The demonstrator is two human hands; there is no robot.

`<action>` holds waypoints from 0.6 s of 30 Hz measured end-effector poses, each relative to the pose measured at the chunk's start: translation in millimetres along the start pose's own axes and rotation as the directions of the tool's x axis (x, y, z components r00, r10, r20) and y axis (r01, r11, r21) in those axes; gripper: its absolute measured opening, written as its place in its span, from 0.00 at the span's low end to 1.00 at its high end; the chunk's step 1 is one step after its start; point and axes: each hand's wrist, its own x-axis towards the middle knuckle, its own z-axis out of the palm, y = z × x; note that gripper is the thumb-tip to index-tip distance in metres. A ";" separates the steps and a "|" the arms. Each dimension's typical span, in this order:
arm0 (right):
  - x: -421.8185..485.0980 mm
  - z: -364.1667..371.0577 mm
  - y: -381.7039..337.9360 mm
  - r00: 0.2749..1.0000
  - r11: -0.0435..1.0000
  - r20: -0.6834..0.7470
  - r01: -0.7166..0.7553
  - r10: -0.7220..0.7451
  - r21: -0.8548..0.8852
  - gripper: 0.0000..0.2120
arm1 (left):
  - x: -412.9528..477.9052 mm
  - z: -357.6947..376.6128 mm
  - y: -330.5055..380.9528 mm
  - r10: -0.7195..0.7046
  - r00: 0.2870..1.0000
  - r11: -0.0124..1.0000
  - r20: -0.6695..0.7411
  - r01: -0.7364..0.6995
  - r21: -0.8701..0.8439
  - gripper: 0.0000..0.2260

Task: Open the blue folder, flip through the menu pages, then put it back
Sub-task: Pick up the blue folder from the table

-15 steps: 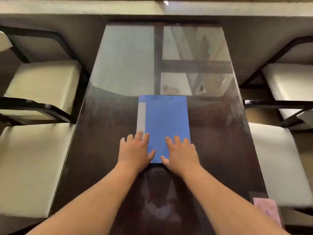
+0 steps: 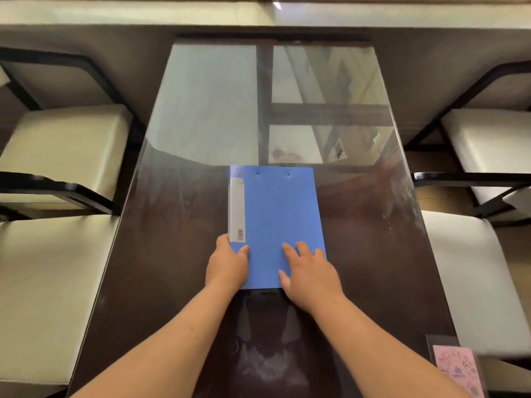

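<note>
So the blue folder [image 2: 277,222] lies shut, flat on the counter [image 2: 172,254]. Left hand [image 2: 228,267] pinches its spine corner, prob. to steady it; right hand [image 2: 309,275] rests open, palm down, near the free edge, ready to lift the cover.

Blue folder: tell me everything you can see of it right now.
The blue folder lies closed and flat on the glass-topped table, spine to the left with a grey label strip and barcode, two small holes near its far edge. The left hand holds its near-left corner; the right hand rests on the cover.
</note>
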 end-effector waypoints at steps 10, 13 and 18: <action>-5.4 -71.1 42.6 0.926 0.398 0.140 -0.283 0.352 0.873 0.21 | -25.9 -51.4 47.1 0.235 0.972 0.896 -0.014 -0.222 -0.384 0.15; -10.0 -105.9 45.4 0.970 0.041 0.137 -0.148 0.201 0.988 0.13 | -35.4 -80.6 70.4 0.306 0.951 0.877 -0.042 -0.299 -0.377 0.15; -27.4 -169.8 27.3 0.989 -0.065 -0.054 0.064 0.139 0.996 0.16 | -63.5 -121.9 102.2 0.460 0.886 0.888 -0.066 -0.456 0.066 0.49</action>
